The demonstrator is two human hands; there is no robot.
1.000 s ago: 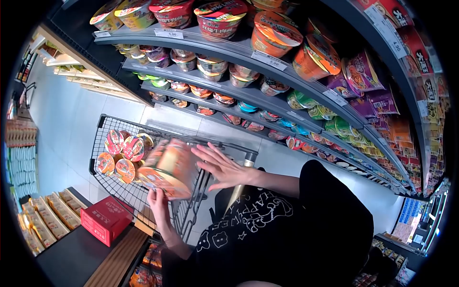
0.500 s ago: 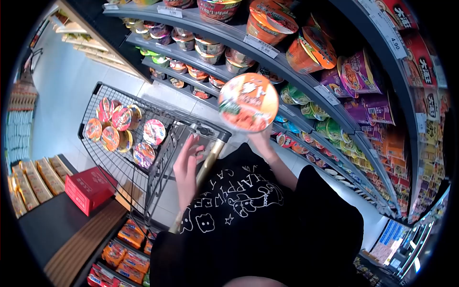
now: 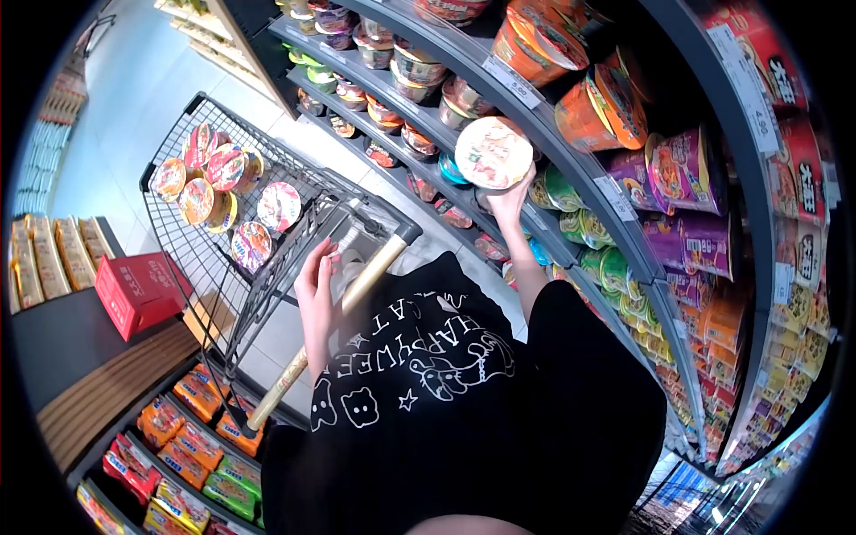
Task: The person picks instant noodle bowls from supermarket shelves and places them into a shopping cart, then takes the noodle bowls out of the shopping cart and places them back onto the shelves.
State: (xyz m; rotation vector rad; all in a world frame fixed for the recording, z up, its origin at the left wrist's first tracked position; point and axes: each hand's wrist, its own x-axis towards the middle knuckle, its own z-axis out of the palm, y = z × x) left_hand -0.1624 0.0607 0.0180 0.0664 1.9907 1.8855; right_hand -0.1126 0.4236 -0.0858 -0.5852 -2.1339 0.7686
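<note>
Holding noodle cup (image 3: pixel 493 153) before shelf (image 3: pixel 584 165), right hand (image 3: pixel 506 201) clamps its side, fingers partly hidden; left hand (image 3: pixel 316 287) half-curled, empty, near cart handle (image 3: pixel 370 275); cup likely light, dentable, best gripped softly.

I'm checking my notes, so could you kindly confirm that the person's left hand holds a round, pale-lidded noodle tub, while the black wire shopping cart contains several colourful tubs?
Not quite: the head view shows the person's right hand, not the left hand, holding the round, pale-lidded noodle tub, while the black wire shopping cart contains several colourful tubs.
</note>
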